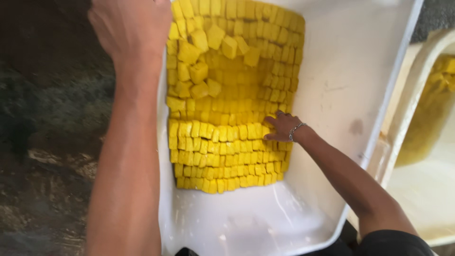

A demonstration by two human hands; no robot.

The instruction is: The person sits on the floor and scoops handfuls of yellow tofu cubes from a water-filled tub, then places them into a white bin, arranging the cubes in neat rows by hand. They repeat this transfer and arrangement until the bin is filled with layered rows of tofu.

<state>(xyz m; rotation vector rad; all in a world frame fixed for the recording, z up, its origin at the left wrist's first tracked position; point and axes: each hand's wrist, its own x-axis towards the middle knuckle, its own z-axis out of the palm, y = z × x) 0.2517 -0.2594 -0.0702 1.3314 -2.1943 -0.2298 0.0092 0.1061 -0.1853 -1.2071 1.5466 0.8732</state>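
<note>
Tofu cubes [227, 142] fill the white tub [350, 71]; my right hand [283, 127] presses flat on them, my left hand [130, 28] grips the rim.

**Count of items in view**

Hands: 2, left hand [130, 31] and right hand [283, 128]. White tubs: 2, one tub [350, 71] under both hands, a second tub [417, 90] right of the right hand. Yellow cubes [227, 156]: too many to count; bracelet [296, 129]: 1.
</note>
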